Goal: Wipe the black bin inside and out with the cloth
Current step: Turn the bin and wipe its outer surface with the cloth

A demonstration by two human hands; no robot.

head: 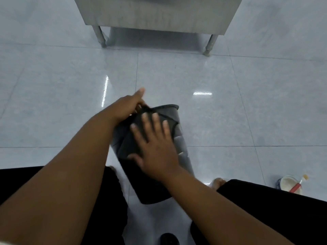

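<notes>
The black bin (182, 147) lies tilted between my knees, one end pointing away from me and the other end low near my lap. A dark grey cloth (126, 144) is draped over its upper side. My right hand (155, 147) lies flat on the cloth with fingers spread, pressing it against the bin, the thumb at the cloth's near edge. My left hand (126, 106) grips the bin's far end at its left edge, thumb stretched outward. The bin's inside is hidden from view.
A steel table stands ahead on the glossy tiled floor, with legs at the left (101, 38) and right (209, 45). A white bowl (287, 184) holding a red-handled brush sits at my right. A small black object (169, 239) lies between my legs.
</notes>
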